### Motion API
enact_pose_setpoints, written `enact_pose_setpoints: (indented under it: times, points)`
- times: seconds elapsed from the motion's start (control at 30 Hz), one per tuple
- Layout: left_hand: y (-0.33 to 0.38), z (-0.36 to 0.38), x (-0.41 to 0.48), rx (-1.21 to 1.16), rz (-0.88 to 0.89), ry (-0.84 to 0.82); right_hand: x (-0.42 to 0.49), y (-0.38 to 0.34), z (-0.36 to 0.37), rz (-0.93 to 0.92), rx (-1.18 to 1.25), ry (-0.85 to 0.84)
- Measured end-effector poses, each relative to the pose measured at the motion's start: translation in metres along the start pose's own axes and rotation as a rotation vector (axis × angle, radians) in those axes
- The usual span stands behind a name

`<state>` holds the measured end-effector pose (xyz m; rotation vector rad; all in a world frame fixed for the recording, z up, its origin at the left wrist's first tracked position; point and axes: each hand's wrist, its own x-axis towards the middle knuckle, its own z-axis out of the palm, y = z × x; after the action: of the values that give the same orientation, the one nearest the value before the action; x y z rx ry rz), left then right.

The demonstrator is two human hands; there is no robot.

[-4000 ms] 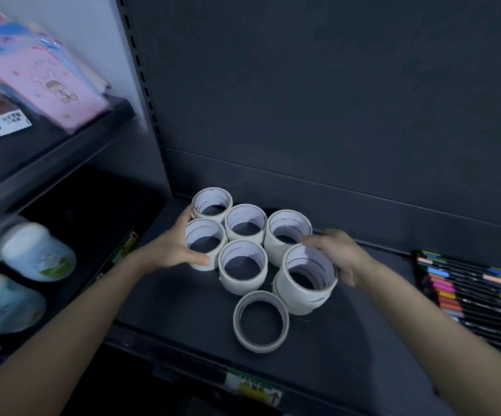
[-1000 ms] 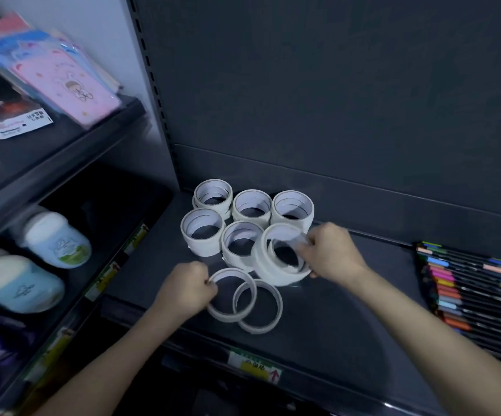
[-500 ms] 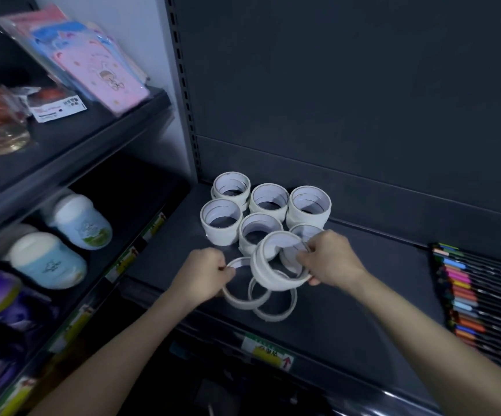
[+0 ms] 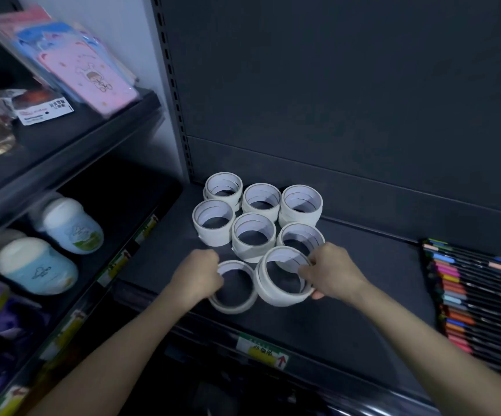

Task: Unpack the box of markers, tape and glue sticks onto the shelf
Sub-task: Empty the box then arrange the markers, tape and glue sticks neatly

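Now left hand (image 4: 196, 276) and right hand (image 4: 332, 273) grip tape rolls (image 4: 279, 297).

Shelf (image 4: 348, 310): dark and flat; all of your tape and markers lie on it.
Back stacks (image 4: 250, 253): six white tape stacks, hollow cores up, packed touching in two rows of three near the back panel.
Low roll (image 4: 232, 309): a flat white ring just in front of them; your left hand (image 4: 196, 279) grips its left rim.
Front stack (image 4: 279, 298): taller, slightly tilted, just beside the low roll; your right hand (image 4: 332, 271) pinches its right rim.
Markers (image 4: 477, 295): multicoloured, side by side at the shelf's right end.
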<state>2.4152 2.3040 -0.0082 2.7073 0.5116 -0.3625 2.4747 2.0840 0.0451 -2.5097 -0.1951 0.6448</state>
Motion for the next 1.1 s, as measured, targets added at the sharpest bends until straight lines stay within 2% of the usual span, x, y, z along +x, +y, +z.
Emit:
enact_pose_setpoints:
  times: [0.13,0.23,0.33,0.43,0.53,0.63,0.73,0.8,1.0,1.1]
  points:
    - [-0.03,-0.023,0.013,0.155,-0.071,0.032,0.005,-0.004,0.022,0.022,-0.067,-0.05]
    - [-0.044,-0.032,0.026,0.162,-0.104,0.046,0.013,-0.012,0.04,0.025,-0.032,-0.072]
    - [-0.054,-0.03,0.035,0.029,-0.132,0.118,0.018,-0.019,0.052,0.018,0.04,-0.047]
    - [-0.062,-0.025,0.032,-0.149,-0.112,0.169,0.019,-0.017,0.058,-0.069,0.068,0.004]
    - [-0.072,-0.021,0.018,-0.319,-0.056,0.133,0.014,-0.006,0.059,-0.2,0.043,0.029]
    - [-0.073,-0.021,0.0,-0.512,0.055,0.04,0.007,0.001,0.064,-0.314,0.006,-0.036]
    - [-0.074,-0.012,-0.004,-0.464,0.084,-0.006,0.012,0.004,0.082,-0.362,-0.112,-0.04]
    - [-0.075,-0.005,-0.002,-0.42,0.095,-0.01,0.013,-0.001,0.089,-0.355,-0.181,0.018]
    - [-0.077,0.002,0.001,-0.374,0.102,0.05,0.005,-0.013,0.097,-0.41,-0.142,0.152]
    - [-0.078,0.005,0.002,-0.379,0.121,0.084,0.002,-0.014,0.102,-0.401,-0.161,0.168]
